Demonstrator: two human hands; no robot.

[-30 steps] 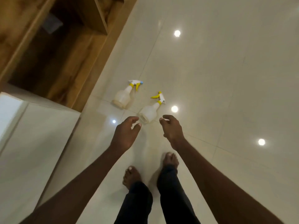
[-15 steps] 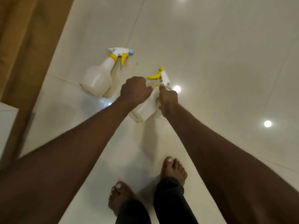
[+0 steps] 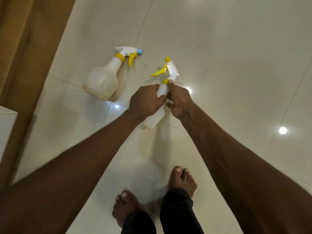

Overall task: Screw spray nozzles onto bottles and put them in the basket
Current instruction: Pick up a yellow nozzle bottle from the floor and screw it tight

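Two white spray bottles with yellow-and-white nozzles are in view. One bottle (image 3: 154, 118) is held above the floor in both hands. My left hand (image 3: 145, 99) wraps its shoulder and neck. My right hand (image 3: 179, 102) grips the neck just below the yellow collar, thumb at the nozzle (image 3: 169, 70), which points up and away. The second spray bottle (image 3: 103, 78) lies on its side on the tiles to the left, its blue-tipped nozzle (image 3: 130, 54) attached. No basket is visible.
A glossy cream tiled floor (image 3: 228, 65) with ceiling-light reflections fills the view. A brown wooden panel (image 3: 32, 48) runs along the left side and a white edge (image 3: 6, 125) shows at far left. My bare feet (image 3: 181, 179) stand below the hands.
Both hands reached down to the nearer bottle, closed on it and lifted it off the floor. The other bottle has stayed lying where it was.
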